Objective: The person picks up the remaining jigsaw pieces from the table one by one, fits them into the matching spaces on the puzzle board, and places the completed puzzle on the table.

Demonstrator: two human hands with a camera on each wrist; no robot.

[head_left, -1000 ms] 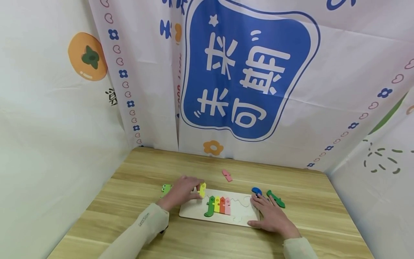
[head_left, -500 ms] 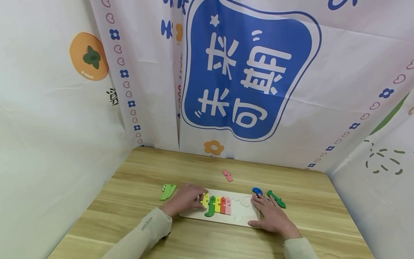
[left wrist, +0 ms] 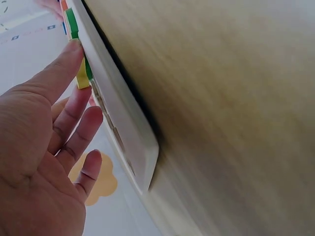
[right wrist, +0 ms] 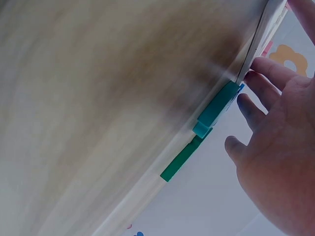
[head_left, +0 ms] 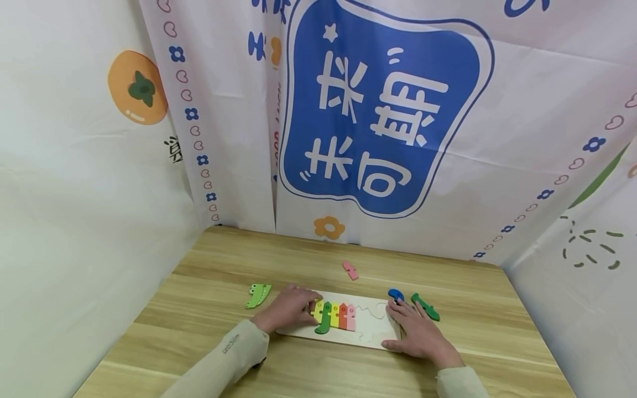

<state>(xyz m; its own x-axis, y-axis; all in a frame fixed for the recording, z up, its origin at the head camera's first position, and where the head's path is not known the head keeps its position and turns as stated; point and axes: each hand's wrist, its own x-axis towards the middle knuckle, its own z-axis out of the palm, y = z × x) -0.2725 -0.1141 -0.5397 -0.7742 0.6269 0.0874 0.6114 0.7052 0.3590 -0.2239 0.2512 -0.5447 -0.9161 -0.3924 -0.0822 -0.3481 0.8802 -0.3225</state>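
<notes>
A left hand (head_left: 290, 309) pinches a small yellow pointed puzzle piece (head_left: 319, 311) on a pale rectangular wooden board (head_left: 375, 331); a right hand (head_left: 419, 335) rests spread on the board's right end.

Left of the pinching hand lies a light-green crocodile-head piece (head_left: 257, 295) with white eyes; the thumb and forefinger stand only the yellow piece's length apart, gripping its two ends, the other fingers loosely bent; just right of that grip, a dark-green piece with a hooked lower end (head_left: 325, 318), a second yellow piece (head_left: 335, 316), an orange-red piece (head_left: 343, 317) and a pale-pink piece (head_left: 351, 319) stand side by side on the board; beyond them, on the wood-grain table (head_left: 318, 367), lies a notched pink piece (head_left: 350, 270); the right hand is wide open, grasping nothing, with a curved blue piece (head_left: 395, 294) just beyond its fingers and a long green piece (head_left: 426, 307) beyond its knuckles.
</notes>
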